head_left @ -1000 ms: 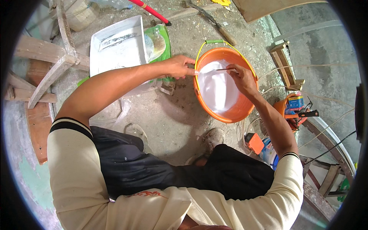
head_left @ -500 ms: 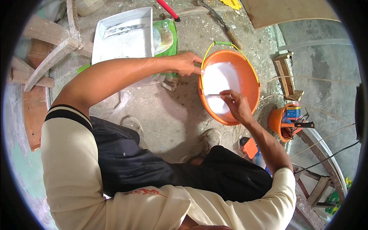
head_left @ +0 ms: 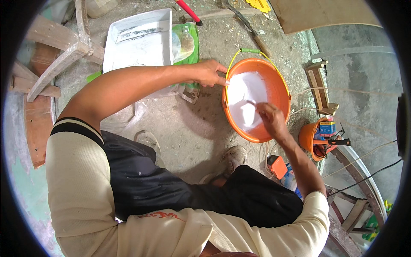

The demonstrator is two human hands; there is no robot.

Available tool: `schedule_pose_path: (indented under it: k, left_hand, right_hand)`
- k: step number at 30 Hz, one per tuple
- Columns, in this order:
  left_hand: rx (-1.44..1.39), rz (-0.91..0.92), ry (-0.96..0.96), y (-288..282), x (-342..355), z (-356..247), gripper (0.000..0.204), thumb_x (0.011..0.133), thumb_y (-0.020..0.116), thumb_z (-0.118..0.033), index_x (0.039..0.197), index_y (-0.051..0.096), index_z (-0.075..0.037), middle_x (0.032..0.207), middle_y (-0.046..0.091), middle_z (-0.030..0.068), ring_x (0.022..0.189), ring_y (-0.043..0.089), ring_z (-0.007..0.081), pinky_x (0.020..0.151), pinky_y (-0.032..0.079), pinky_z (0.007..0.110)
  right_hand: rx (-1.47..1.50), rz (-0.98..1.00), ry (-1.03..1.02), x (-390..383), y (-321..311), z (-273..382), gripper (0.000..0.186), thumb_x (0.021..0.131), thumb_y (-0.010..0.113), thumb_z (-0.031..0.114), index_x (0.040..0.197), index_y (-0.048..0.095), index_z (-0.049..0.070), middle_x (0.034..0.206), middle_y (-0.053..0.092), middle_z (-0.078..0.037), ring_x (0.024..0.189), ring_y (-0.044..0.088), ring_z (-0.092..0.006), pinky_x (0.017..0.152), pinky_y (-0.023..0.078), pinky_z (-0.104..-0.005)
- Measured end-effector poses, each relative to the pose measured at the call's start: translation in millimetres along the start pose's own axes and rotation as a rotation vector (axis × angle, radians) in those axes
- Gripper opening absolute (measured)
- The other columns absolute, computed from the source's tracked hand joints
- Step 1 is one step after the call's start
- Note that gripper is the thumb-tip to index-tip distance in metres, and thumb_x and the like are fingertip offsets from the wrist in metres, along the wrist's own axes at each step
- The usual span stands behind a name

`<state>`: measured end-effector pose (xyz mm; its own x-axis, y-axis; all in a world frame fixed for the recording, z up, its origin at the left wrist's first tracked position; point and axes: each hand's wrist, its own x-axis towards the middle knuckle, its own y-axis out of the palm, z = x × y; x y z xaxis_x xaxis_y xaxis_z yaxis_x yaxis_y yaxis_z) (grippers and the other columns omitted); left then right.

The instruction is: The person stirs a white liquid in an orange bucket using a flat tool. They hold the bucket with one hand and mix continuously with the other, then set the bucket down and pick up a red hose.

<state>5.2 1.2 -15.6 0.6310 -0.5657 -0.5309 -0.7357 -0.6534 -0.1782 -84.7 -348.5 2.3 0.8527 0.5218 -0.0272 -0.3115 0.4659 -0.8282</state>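
Far left, a wooden frame runs out of sight into the dark rim of the view. Next along, a white tray, its near edge covered by the left forearm! Red lettering on the shirt front below, creased and only partly visible. Beside the tray, a green bag, mostly tucked from sight, and a red pole cut by the top edge. Now the left hand, thumb against the left rim of the orange bucket; whether the fingers clasp it, I cannot tell. That bucket stands on the floor in front of the person, white material inside. And the right hand, over the bucket, pinches a thin stick, most of it hidden by fingers; whether its tip touches the white is unclear! Right again, a blue container peeks from behind the forearm, then a small orange bucket carries a blue box, its print too small to make out.
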Motion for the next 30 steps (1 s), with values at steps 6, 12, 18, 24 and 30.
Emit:
schedule_pose_path:
  k: [6,12,18,24,30]
  left_hand:
    - [-0.016,-0.005,0.003,1.0,-1.2,1.5,0.058,0.099,0.078,-0.042,0.151,0.064,-0.018,0.081,0.051,-0.0045,0.075,0.06,0.0103,0.063,0.049,0.027]
    - [-0.023,-0.004,0.0,0.2,-3.5,-2.6,0.061,0.098,0.078,-0.043,0.152,0.063,-0.018,0.081,0.05,-0.0047,0.075,0.059,0.0099,0.063,0.049,0.026]
    - [-0.035,-0.012,-0.013,0.6,-3.7,0.9,0.06,0.099,0.077,-0.042,0.152,0.062,-0.019,0.081,0.05,-0.0044,0.074,0.059,0.0103,0.063,0.048,0.026]
    - [-0.017,-0.02,0.006,3.2,-4.2,-1.5,0.057,0.1,0.076,-0.04,0.151,0.063,-0.02,0.081,0.051,-0.0038,0.074,0.058,0.0108,0.063,0.048,0.027]
    - [-0.004,-0.007,0.007,1.7,-5.6,-2.0,0.055,0.1,0.076,-0.042,0.148,0.065,-0.019,0.082,0.052,-0.0038,0.077,0.059,0.0122,0.065,0.049,0.029]
  right_hand:
    - [0.173,0.096,0.147,-4.1,11.6,44.6,0.02,0.101,0.072,0.012,0.117,0.075,0.001,0.105,0.079,-0.017,0.089,0.075,-0.028,0.079,0.059,-0.0405]
    - [0.229,-0.028,0.329,56.1,9.8,1.4,0.022,0.103,0.071,0.016,0.121,0.074,0.004,0.096,0.08,-0.012,0.074,0.067,-0.0152,0.07,0.054,-0.0348]
    - [-0.012,-0.126,0.019,55.1,-4.3,-24.7,0.023,0.099,0.069,0.007,0.12,0.074,0.002,0.113,0.077,-0.018,0.102,0.076,-0.0376,0.087,0.06,-0.0427]
    - [-0.031,0.025,-0.043,-5.7,-0.5,20.3,0.022,0.094,0.072,-0.002,0.115,0.075,0.001,0.112,0.077,-0.016,0.102,0.075,-0.035,0.088,0.061,-0.0431]
    - [0.18,0.11,0.238,-2.3,12.3,45.0,0.02,0.103,0.073,0.015,0.119,0.075,0.003,0.105,0.079,-0.015,0.095,0.076,-0.0221,0.083,0.059,-0.0354]
